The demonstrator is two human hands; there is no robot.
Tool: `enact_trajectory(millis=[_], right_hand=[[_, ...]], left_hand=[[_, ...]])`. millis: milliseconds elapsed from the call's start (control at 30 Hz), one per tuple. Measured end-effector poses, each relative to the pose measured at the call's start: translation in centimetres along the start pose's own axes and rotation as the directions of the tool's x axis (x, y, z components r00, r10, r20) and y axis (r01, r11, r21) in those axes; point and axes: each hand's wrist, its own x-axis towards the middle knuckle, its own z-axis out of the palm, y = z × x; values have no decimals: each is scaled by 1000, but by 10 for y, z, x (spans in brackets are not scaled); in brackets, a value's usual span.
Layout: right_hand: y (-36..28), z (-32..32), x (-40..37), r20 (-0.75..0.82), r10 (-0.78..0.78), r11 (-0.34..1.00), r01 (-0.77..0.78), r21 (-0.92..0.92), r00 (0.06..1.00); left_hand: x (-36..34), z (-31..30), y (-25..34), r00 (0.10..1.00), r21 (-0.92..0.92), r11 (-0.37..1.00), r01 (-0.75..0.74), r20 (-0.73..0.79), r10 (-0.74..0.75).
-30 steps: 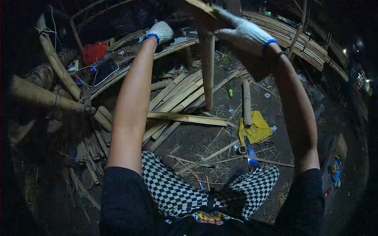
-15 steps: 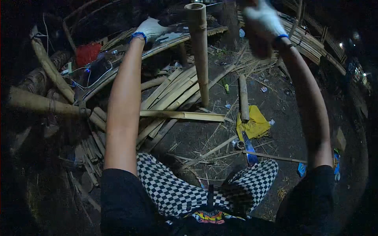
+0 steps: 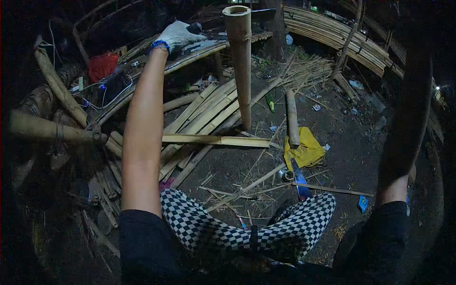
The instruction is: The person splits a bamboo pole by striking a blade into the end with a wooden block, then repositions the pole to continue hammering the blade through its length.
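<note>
An upright bamboo pole [image 3: 239,61] stands in front of me, its hollow cut end on top. My left hand [image 3: 178,35], in a white glove with a blue band at the wrist, is left of the pole's top. Its fingers are closed round a dark handle, in line with a machete [image 3: 263,10] whose blade shows right of the pole's rim; the part between is lost in the dark. My right arm is raised at the right edge in deep shadow, and the hand on it does not show.
Split bamboo strips [image 3: 204,118] lie left of the pole, and a long bundle of strips [image 3: 332,33] is at the back right. On the ground are a short bamboo piece [image 3: 292,116], a yellow cloth [image 3: 306,149], a second blade [image 3: 300,180] and a tape roll [image 3: 286,175].
My right hand has risen away from beside the pole's top, to the right and out of sight. My left hand has shifted slightly left. The pole stays upright.
</note>
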Motion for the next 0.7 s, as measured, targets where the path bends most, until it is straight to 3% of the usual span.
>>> enact_trajectory(millis=[33, 133, 233, 300, 367, 433, 467, 500, 567, 700], right_hand=[[11, 15, -3, 5, 8, 999, -8, -40, 1000], [52, 64, -25, 33, 16, 989, -11, -147, 999], [127, 144, -67, 282, -48, 991, 81, -107, 958], [70, 116, -69, 416, 241, 960, -153, -234, 877], [45, 78, -51, 500, 105, 991, -132, 17, 859], [24, 45, -39, 397, 77, 989, -119, 84, 915], [7, 27, -36, 308, 80, 988, -116, 99, 948], [-3, 15, -31, 234, 84, 988, -111, 106, 968], [-14, 1, -21, 122, 72, 992, -83, 92, 990], [0, 11, -32, -16, 93, 996, -93, 0, 996]], left_hand=[[5, 2, -3, 1000, 133, 991, -11, -22, 14], [4, 6, -7, 998, 16, 999, -35, -46, 35], [-1, 9, -1, 997, -26, 998, -49, -53, 47], [-2, 1, 3, 998, 40, 998, -47, -50, 49], [-4, 3, -3, 998, -23, 997, -69, 1, 69], [-11, -4, 11, 994, 31, 996, -81, -73, 83], [-14, 4, 3, 916, 7, 936, -352, -202, 346], [-7, 5, 0, 917, 6, 936, -351, -201, 345], [4, -3, 6, 987, 82, 984, -157, -28, 160], [5, -3, 11, 993, 115, 987, -110, -30, 114]])
